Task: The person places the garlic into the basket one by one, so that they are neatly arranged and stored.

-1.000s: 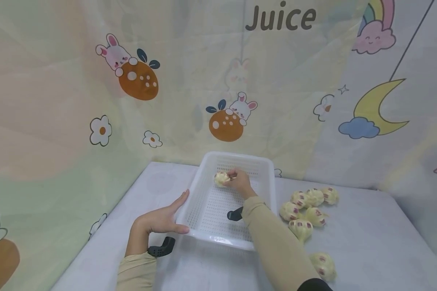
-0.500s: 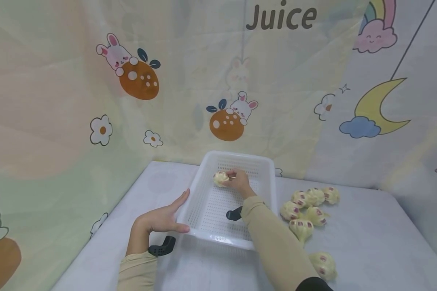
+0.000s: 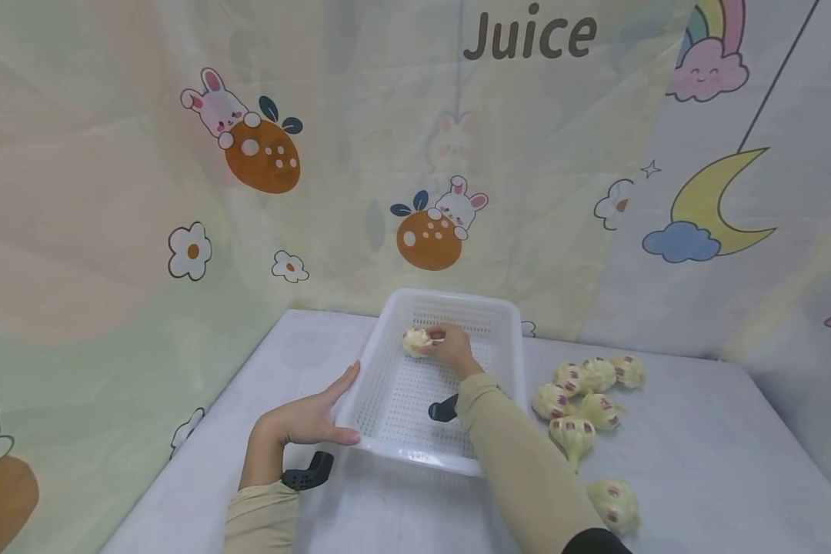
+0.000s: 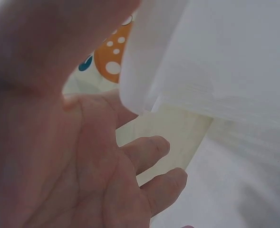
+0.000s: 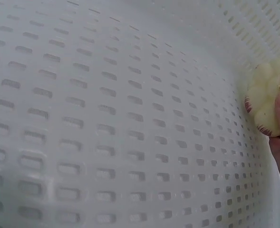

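Observation:
Inside a white perforated plastic basket [image 3: 415, 455], my right hand [image 3: 452, 348] pinches a garlic bulb [image 3: 416, 342] by its stem end near the left wall. The right wrist view shows the pale, purple-streaked garlic bulb [image 5: 265, 99] against that wall, with thumb and fingertip on its stem side. My left hand [image 3: 309, 418] touches the basket's near left corner, thumb at the front and fingers along the left side. In the left wrist view its fingers [image 4: 163, 190] are spread and fairly straight beneath the rim [image 4: 135, 90].
Several garlic bulbs [image 3: 599, 375] lie grouped on the white table [image 3: 706, 462] right of the basket. A single garlic bulb [image 3: 615, 505] is nearer, beside the right sleeve [image 3: 526, 469]. A printed cloth [image 3: 346, 154] stands close behind the basket.
The garlic bulb in my right hand has shifted slightly left towards the basket's wall, and its stem end now shows between the fingers. My left hand and the basket have stayed put.

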Motion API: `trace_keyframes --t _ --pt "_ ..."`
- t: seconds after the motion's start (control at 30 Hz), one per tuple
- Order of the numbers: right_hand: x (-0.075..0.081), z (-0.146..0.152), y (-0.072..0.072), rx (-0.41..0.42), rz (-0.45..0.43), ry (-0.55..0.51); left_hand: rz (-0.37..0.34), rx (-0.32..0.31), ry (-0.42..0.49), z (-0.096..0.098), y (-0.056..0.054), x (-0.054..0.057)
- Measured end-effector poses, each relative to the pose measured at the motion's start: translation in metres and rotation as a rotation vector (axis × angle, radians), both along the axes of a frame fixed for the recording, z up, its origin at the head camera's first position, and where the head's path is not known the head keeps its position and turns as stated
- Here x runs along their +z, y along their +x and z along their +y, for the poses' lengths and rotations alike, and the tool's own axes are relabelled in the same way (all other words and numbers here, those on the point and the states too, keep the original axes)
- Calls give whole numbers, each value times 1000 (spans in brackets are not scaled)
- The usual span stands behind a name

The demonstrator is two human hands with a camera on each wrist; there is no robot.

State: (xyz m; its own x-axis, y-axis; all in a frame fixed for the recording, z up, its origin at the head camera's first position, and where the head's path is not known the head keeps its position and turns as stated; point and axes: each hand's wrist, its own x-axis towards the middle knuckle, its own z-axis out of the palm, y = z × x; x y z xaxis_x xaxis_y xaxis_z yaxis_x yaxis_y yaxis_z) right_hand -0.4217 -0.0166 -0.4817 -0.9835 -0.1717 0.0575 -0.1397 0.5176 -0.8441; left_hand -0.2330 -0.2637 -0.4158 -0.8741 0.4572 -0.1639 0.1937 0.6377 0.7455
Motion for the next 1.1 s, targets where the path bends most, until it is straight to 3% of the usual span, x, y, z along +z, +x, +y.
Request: trace_keyframes --t 0.7,0.9,1.1 --pt "29 10 18 92 -75 53 -16 3 -15 4 2 0" --pt "50 20 13 75 -73 131 11 73 -33 -6 -6 -6" --pt "87 36 8 156 -9 179 18 116 123 -17 -19 -13"
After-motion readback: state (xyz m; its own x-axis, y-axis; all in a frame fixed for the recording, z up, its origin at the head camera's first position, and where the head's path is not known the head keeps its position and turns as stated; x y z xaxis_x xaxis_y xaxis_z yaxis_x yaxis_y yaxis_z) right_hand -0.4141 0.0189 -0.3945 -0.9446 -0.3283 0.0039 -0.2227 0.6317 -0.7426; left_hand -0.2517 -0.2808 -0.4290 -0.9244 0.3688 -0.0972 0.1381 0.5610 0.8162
